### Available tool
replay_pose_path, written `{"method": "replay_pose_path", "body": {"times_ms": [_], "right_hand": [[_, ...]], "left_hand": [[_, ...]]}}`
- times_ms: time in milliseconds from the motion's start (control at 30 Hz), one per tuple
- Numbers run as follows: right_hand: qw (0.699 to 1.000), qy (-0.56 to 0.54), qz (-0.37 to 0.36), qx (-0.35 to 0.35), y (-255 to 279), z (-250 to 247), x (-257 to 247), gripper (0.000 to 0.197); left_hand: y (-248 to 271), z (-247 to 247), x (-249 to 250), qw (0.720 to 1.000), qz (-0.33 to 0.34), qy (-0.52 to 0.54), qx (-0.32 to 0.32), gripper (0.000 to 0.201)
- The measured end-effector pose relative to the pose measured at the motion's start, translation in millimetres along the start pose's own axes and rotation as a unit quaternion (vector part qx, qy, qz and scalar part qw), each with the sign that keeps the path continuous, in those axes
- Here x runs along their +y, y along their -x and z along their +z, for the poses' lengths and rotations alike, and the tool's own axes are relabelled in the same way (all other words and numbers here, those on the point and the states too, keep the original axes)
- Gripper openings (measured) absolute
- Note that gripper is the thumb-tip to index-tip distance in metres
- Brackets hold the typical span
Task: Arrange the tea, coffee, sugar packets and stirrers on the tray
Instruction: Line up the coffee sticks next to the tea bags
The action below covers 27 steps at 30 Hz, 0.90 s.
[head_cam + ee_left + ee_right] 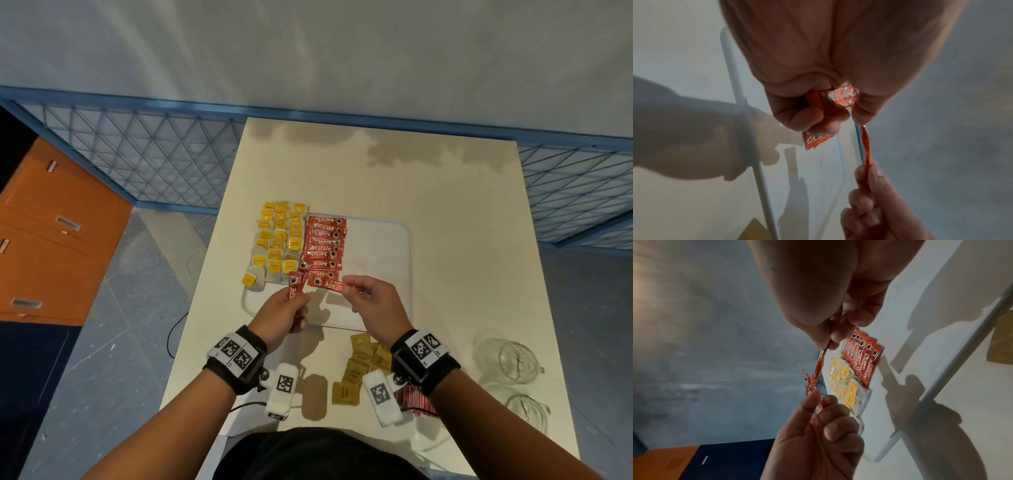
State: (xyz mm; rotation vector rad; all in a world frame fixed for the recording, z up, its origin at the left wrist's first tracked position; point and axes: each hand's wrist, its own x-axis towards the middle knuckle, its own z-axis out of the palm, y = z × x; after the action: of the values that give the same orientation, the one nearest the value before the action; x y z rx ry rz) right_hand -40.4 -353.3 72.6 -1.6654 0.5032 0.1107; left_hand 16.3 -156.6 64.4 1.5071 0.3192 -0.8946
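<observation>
Head view shows the right hand (375, 298) pinching 1 red foil Nescafé coffee sachet (330, 283) by its right end, the sachet's long axis running left to right, roughly level above the near part of the white rounded plastic tray (383, 274). Just far of it lies the column of red coffee sachets (323, 245) already laid on the tray, each with the same left-right axis, so the held sachet looks lined up to go down at the near end of that column; the right hand is the nearer one for that placement. The left hand (286, 310) has its grip clamped on a small bunch of red coffee sachets (295, 286) standing up from its fingers, just left of the held sachet and apart from it. In the right wrist view the pinched sachet is seen edge-on, thin and flat. The sachets are glossy, with white lettering and a dark cup mark at one end. Left of the column, yellow-tagged white tea bags (279, 240) fill the tray's left strip in rows. On the cream counter (462, 240) near the tray lie tan paper sugar packets (359, 370), red-and-white striped stirrers (416, 402) partly hidden under the right wrist, and 2 clear glass jars (517, 359) at the right.
</observation>
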Motion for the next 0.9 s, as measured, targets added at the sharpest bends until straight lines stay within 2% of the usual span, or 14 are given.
{"method": "replay_pose_path", "body": {"times_ms": [167,300,433,533,667,767,900], "right_hand": [[1.0,-0.002,0.002,-0.002,3,3,-2,0.02],[1.0,-0.001,0.014,-0.011,5,6,1,0.017],[0.997,0.037,0.026,-0.061,7,12,8,0.011],[0.991,0.095,0.008,-0.091,10,14,10,0.009],[0.991,0.108,-0.001,-0.076,10,14,7,0.01],[0.996,0.069,0.003,-0.065,6,14,5,0.009],[0.998,-0.011,0.045,-0.053,2,14,-1,0.015]], "left_hand": [[6,4,14,0.998,0.065,-0.001,-0.009,0.014],[5,5,17,0.991,0.125,-0.031,0.03,0.043],[5,6,21,0.982,0.165,-0.071,0.056,0.046],[3,4,21,0.983,0.167,-0.065,0.048,0.046],[4,3,21,0.983,0.169,-0.071,0.029,0.045],[8,5,22,0.981,0.171,-0.09,0.02,0.045],[8,6,17,0.976,0.171,-0.137,0.018,0.047]]}}
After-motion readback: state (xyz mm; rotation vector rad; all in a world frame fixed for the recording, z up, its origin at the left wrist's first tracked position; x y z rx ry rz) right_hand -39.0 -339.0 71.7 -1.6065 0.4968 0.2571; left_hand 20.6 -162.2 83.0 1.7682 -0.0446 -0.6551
